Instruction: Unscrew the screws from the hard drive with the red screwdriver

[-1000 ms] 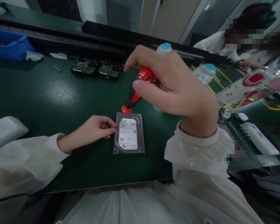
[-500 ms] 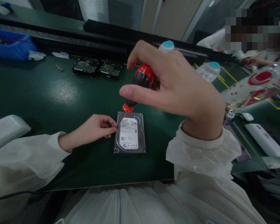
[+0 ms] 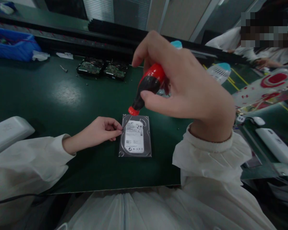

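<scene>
A hard drive lies flat on the green bench, its white label facing up. My right hand is closed around the red and black handle of a screwdriver above the drive's far end. The tool leans, and its thin shaft slants down to the drive's left edge. There, the thumb and forefinger of my left hand are pinched together beside the shaft's tip. Whatever is between those fingertips is too small to make out.
Two drives with bare circuit boards sit farther back, near loose screws. At the far left is a blue bin. A white device lies left; a patterned bottle leans at right. Another person's hand is at the upper right.
My right thumb has drawn back along the screwdriver's handle, and the handle looks turned slightly. The left hand stays pinched at the drive's edge. The whole view has shifted a little.
</scene>
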### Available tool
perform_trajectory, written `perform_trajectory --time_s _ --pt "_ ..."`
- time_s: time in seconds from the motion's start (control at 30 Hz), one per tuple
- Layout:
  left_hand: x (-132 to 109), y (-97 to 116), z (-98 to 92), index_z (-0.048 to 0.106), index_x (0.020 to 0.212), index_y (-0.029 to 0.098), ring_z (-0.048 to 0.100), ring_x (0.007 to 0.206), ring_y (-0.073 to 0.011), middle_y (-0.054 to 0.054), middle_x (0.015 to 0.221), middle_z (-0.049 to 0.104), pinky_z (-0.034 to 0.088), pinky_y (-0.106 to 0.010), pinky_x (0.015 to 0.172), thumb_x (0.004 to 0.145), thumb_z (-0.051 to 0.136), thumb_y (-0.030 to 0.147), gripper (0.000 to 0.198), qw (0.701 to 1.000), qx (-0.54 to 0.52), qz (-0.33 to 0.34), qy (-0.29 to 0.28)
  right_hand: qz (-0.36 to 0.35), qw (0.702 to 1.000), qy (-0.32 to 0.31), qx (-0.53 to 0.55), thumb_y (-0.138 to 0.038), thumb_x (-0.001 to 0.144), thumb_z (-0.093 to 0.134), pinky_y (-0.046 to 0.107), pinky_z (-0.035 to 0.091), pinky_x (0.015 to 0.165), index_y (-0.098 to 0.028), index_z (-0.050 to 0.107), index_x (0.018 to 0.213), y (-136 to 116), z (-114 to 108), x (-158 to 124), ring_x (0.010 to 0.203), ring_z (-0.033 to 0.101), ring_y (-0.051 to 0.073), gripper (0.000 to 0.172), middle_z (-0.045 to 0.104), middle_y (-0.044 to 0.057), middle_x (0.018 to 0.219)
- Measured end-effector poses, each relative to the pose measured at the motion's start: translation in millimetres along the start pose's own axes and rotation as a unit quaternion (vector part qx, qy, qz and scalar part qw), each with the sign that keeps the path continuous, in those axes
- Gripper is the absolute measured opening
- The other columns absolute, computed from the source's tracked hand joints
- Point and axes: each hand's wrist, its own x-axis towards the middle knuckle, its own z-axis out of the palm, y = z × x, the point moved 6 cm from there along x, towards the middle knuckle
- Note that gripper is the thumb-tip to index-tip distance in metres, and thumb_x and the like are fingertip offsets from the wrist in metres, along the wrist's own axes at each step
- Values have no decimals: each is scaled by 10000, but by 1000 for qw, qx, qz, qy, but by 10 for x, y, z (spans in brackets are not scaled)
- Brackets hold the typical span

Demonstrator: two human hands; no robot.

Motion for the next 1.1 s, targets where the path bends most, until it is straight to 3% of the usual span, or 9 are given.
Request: perform_trajectory --time_s 0.17,0.23,0.37,0.5,0.63,0.7,0.87,1.0,1.1 --pt "8 3 -1 691 896 173 663 627 -112 6 747 713 550 -208 579 777 775 373 248 1000 2 0 -1 43 998 25 -36 -565 902 511 348 323 748 -202 580 1070 52 0 7 698 394 99 406 622 23 979" --pt "8 -2 -2 689 892 168 659 612 -114 5 731 710 546 -212 572 765 776 372 256 1000 1 -4 1 48 997 27 -49 -521 879 567 346 325 751 -207 585 1029 54 -9 -1 668 367 85 349 621 -1 910" --pt "8 9 2 685 869 161 648 596 -106 7 721 707 551 -214 578 746 782 369 261 1000 -7 -1 2 -6 1000 -8 13 -438 840 605 308 389 773 -177 539 1162 -49 -16 -19 761 433 84 421 612 16 1078" --pt "15 22 4 682 865 154 641 593 -97 14 715 705 549 -203 574 743 779 350 250 1000 -15 6 1 64 996 -11 -59 -609 947 417 318 353 766 -190 598 1069 -9 -47 -24 709 416 85 473 626 3 942" --pt "22 0 -2 684 876 149 630 581 -88 18 709 696 536 -193 557 759 777 349 249 1000 -14 6 2 40 998 -22 -51 -432 874 571 304 371 776 -172 594 1103 -58 -46 -25 708 404 81 347 622 1 982" --pt "23 -10 -2 685 879 153 642 607 -93 14 735 702 544 -196 567 773 777 360 250 1000 -11 12 -2 14 999 -31 -18 -375 819 597 303 377 762 -147 550 1195 -103 -39 -34 733 415 85 442 617 23 1081" --pt "18 -15 -2 685 888 157 651 629 -93 13 762 707 548 -192 575 797 766 343 222 1000 -3 25 -5 97 991 -28 -82 -621 916 441 353 335 768 -200 600 1046 -16 -59 -50 710 407 120 468 613 18 907" --pt "20 -17 0 688 897 152 641 606 -83 18 741 706 539 -181 566 797 763 330 217 1000 -6 16 -4 40 998 -35 -28 -429 820 609 322 378 763 -178 538 1153 -64 -58 -35 736 434 106 422 607 34 1067" --pt "25 -22 -1 685 897 152 652 617 -89 15 745 712 548 -187 577 789 767 335 227 1000 -12 14 -4 55 998 -38 -13 -598 882 537 312 371 745 -156 556 1150 -32 -52 -45 761 463 110 517 607 41 1063"
